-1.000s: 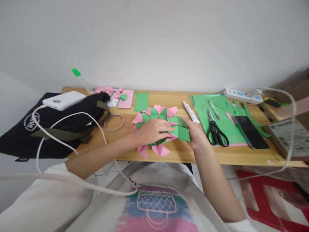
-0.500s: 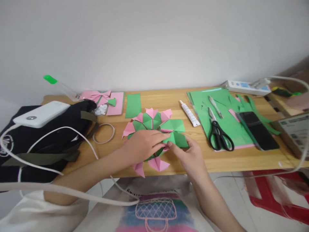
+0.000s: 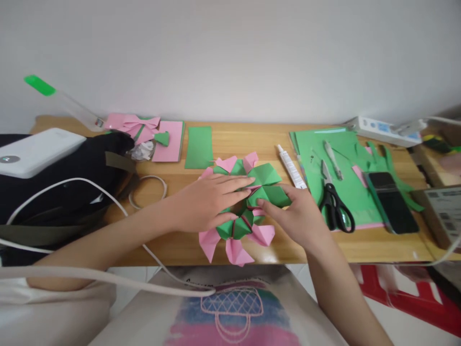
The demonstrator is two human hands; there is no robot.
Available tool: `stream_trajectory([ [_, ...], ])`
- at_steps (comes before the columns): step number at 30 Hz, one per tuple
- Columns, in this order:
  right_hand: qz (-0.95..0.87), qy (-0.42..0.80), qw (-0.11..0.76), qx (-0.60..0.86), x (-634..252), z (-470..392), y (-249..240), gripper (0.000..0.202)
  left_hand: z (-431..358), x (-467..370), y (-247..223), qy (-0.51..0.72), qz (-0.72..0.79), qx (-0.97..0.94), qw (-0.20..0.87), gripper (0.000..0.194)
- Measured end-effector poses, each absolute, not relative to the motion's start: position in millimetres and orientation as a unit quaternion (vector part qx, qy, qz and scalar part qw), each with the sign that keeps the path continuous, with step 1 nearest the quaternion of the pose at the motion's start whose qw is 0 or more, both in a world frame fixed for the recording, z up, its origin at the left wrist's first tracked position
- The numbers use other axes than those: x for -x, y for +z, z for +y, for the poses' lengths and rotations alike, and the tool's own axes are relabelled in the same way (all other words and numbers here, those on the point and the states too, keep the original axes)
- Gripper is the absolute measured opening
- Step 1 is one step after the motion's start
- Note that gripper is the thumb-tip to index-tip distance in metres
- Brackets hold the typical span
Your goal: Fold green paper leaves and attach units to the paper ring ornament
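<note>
A ring of folded green and pink paper [image 3: 242, 227] lies near the front of the table, with pink points around its outer edge. My left hand [image 3: 207, 202] rests over the ring's left and middle part, fingers stretched out flat and the fingertips touching the green folds. This hand hides much of the ring's centre. On the right side, my right hand [image 3: 302, 216] pinches a green folded flap [image 3: 275, 196] of the ring between thumb and fingers. The fingers under the flap are partly hidden.
Right of the ring are a glue tube [image 3: 291, 167], black-handled scissors [image 3: 334, 204], a craft knife [image 3: 333, 159], green sheets [image 3: 313, 149] and a phone [image 3: 392, 202]. Green paper [image 3: 199, 146] and folded pink paper [image 3: 139, 126] lie behind. A white cable [image 3: 115, 281] crosses my left arm.
The paper ring has turned, its green flaps on the right now tilted differently. My left hand has shifted slightly and spread its fingers over the ring. The view has moved a little.
</note>
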State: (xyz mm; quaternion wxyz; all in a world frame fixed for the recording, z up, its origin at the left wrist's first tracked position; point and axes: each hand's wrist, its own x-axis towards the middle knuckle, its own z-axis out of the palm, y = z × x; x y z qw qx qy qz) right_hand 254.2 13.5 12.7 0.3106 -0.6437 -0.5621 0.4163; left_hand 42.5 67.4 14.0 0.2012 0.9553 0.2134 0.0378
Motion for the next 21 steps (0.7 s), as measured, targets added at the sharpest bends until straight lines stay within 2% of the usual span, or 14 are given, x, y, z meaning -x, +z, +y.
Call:
stream_trajectory([
  [6, -0.565, 0.384, 0.276, 0.676, -251.6, 9.3, 9.7, 0.01, 64.5, -40.6, 13.5, 0.074, 0.218, -0.941, 0.247, 0.031],
  [10, -0.56, 0.37, 0.266, 0.692, -249.2, 5.6, 10.3, 0.011, 68.8, -47.6, 11.7, 0.153, 0.317, -0.903, 0.246, 0.025],
  [13, -0.544, 0.37, 0.258, 0.708, -245.7, 4.2, 11.1, 0.009, 75.2, -56.1, 9.1, 0.164, 0.379, -0.871, 0.267, 0.026],
  [17, -0.502, 0.39, 0.282, 0.719, -240.6, 4.1, 10.2, 0.008, 80.6, -66.9, 8.9, 0.165, 0.406, -0.836, 0.33, 0.017],
  [19, -0.481, 0.402, 0.304, 0.718, -239.4, 3.8, 8.2, 0.009, 81.0, -70.7, 10.7, 0.163, 0.425, -0.827, 0.331, 0.01],
  [21, -0.463, 0.412, 0.321, 0.716, -239.3, 3.2, 5.6, 0.01, 80.2, -73.2, 12.4, 0.153, 0.439, -0.829, 0.312, 0.013],
])
